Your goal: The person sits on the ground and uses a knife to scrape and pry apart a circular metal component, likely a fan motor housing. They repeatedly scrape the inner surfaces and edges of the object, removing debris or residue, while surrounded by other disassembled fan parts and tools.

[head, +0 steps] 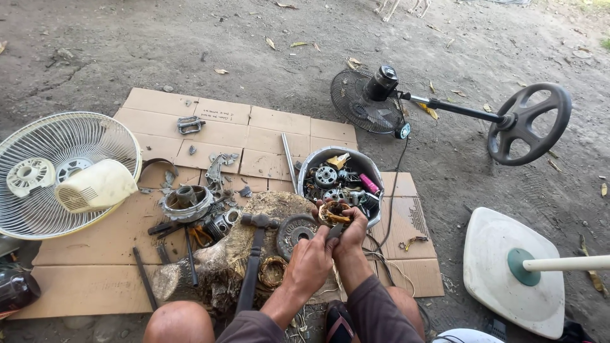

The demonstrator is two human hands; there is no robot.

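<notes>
1. Outdoors, on flattened cardboard [267,136] laid over bare dirt, I work both hands over a wood stump [219,257] between my knees.
2. My right hand [351,232] closes around a small round motor stator with copper windings [334,213], holding it at the near rim of a metal bowl [311,164] filled with motor parts.
3. My left hand [311,260] curls shut just beside it, fingers gripping a thin dark tool [335,231] whose tip meets the stator; what kind of tool I cannot tell.
4. A hammer [253,254] lies across the stump, its head near a dark round disc [293,232].
5. A white fan guard with its motor cover [63,174] sits at far left.
6. A black fan on a pole with a round base [445,108] lies on the dirt beyond the bowl.
7. A white fan base [502,292] rests at right.
</notes>
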